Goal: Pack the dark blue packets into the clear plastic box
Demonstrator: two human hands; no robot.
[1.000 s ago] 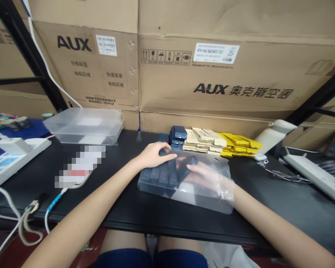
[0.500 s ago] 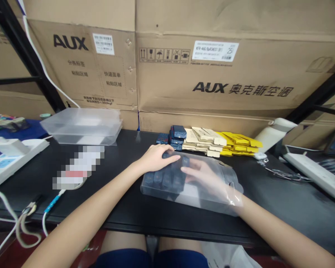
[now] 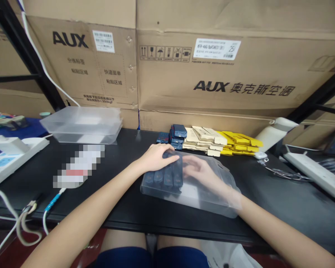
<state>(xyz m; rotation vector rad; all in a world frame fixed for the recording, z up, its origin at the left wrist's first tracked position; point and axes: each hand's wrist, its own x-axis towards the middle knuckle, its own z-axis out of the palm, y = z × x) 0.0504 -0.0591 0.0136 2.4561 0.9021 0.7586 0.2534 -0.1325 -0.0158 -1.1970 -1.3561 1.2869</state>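
A clear plastic box (image 3: 190, 197) lies on the black table, its open end to the right. Several dark blue packets (image 3: 167, 176) stand in a row inside its left part. My left hand (image 3: 159, 157) grips the far left edge of the box, thumb stretched over the top. Through the clear plastic shows my right hand (image 3: 199, 172), reaching in from the right; its curled fingertips are beside the rightmost packet, and whether they hold anything is unclear. Behind the box are stacks of dark blue packets (image 3: 178, 131), cream packets (image 3: 202, 137) and yellow packets (image 3: 237, 142).
Clear empty boxes (image 3: 86, 128) are stacked at the back left. A phone-like object (image 3: 76, 169) with a cable lies in front of them. Power strips (image 3: 318, 175) sit at both sides. A white bottle (image 3: 276, 137) leans at the back right, by cardboard boxes (image 3: 167, 85).
My right hand has drawn back slightly from the packets inside the box. The rightmost blue packet now lines up with the others. My left hand has stayed in place.
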